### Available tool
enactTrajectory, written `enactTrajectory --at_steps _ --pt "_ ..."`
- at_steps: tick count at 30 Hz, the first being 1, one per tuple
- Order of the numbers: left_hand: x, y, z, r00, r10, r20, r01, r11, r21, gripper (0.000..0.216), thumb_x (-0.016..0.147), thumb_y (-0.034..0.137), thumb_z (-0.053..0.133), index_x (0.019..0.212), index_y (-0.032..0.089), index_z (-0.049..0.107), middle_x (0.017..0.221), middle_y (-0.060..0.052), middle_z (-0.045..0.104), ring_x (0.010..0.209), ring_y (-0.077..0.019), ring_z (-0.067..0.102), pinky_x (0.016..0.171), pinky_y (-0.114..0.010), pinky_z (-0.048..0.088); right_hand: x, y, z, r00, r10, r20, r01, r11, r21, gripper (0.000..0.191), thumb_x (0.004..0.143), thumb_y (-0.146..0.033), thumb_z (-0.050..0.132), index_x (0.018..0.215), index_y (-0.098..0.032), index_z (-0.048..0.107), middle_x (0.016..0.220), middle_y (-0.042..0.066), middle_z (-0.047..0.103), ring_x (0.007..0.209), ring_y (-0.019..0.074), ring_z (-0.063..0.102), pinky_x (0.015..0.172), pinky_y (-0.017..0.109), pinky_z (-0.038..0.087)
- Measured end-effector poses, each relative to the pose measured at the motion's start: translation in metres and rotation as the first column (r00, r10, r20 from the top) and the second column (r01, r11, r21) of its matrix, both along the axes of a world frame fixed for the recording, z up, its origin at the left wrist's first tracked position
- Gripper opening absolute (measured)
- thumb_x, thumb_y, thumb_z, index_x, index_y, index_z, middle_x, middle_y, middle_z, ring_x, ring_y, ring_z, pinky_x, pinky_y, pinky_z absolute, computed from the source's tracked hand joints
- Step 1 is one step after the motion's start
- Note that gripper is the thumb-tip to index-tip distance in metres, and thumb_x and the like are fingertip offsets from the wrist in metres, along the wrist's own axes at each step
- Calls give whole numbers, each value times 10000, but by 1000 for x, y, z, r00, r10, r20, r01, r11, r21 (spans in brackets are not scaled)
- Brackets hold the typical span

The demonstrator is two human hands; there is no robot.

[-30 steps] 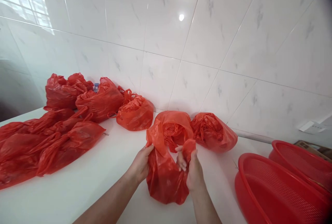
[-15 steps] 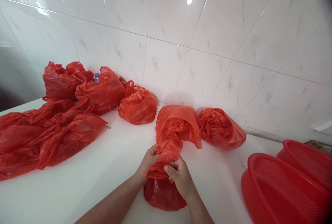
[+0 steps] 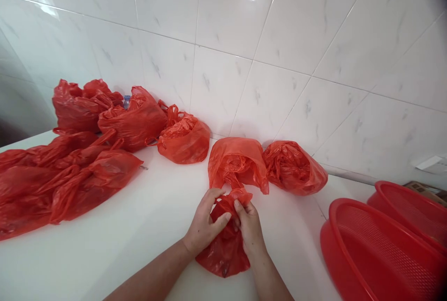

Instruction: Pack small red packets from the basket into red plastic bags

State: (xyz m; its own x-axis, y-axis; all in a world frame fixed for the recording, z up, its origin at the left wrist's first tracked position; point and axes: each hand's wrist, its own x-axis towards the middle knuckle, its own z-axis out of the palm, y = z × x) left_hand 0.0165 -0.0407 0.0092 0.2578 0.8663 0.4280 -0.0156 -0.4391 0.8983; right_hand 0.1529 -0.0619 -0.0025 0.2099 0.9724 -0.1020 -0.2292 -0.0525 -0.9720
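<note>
A crumpled red plastic bag point(image 3: 223, 250) lies on the white counter point(image 3: 139, 245) just in front of me. My left hand point(image 3: 204, 224) and my right hand point(image 3: 249, 226) both pinch its gathered top, fingers closed on the plastic. Right behind it stands another red bag point(image 3: 237, 163) with its mouth open toward me, and its loose edge touches the bag I hold.
More red bags line the tiled wall: one point(image 3: 295, 168) to the right, one point(image 3: 185, 138) and two fuller ones point(image 3: 134, 119) to the left. Several flat red bags point(image 3: 66, 180) lie at the far left. Two red mesh baskets point(image 3: 380, 250) sit at the right.
The bag was held spread between my hands; I have bunched its top together and lowered it onto the counter. The view has dipped slightly.
</note>
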Motion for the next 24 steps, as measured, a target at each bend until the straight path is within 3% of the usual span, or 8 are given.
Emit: enactTrajectory --at_steps 2,4,10,14,17,20,24 --pt "1 2 -3 1000 27 -15 -27 1000 3 176 839 231 511 992 225 598 989 -49 592 938 -186 549 867 -322 422 1 -1 0 1000 20 20 -19 1000 -4 277 811 -478 576 806 -208 520 479 -85 375 425 66 307 413 196 265" --pt "1 6 -7 998 49 -28 -50 997 -51 142 861 249 478 867 213 615 870 -30 598 825 -166 557 797 -301 435 2 -1 1 999 53 12 -53 999 2 256 825 -466 561 831 -213 522 472 -80 413 422 69 326 412 189 265" --pt "2 12 -14 996 82 -37 -87 984 -155 108 819 262 540 840 210 632 813 -10 614 744 -153 548 737 -281 433 9 -3 10 968 197 -159 -182 978 102 141 811 -339 565 811 -198 579 532 -51 522 415 56 280 474 202 332" --pt "2 13 -14 995 95 -41 -101 982 -159 111 802 249 552 849 216 646 831 -12 628 756 -157 554 744 -288 434 16 -6 10 934 211 -288 -202 977 63 380 836 -493 468 716 -172 632 566 0 555 492 99 432 548 239 406" --pt "2 12 -14 995 100 -31 -104 980 -168 118 792 230 550 849 221 653 838 -11 634 760 -156 556 743 -288 436 22 -8 9 965 188 -185 -182 982 50 370 824 -500 512 816 -175 688 769 44 650 689 153 561 685 284 453" --pt "2 11 -12 993 114 -10 -114 975 -191 121 779 221 553 838 224 658 820 -8 635 751 -157 557 732 -288 440 24 -9 13 957 288 -42 -286 957 53 209 752 -370 658 867 -197 683 806 24 656 718 157 579 705 287 449" --pt "1 11 -10 991 134 16 -127 967 -222 118 777 229 553 832 218 657 831 -9 639 772 -162 568 733 -282 440 21 -9 22 930 366 34 -368 926 81 312 718 -265 686 1017 -243 602 919 9 638 776 158 586 740 299 455"
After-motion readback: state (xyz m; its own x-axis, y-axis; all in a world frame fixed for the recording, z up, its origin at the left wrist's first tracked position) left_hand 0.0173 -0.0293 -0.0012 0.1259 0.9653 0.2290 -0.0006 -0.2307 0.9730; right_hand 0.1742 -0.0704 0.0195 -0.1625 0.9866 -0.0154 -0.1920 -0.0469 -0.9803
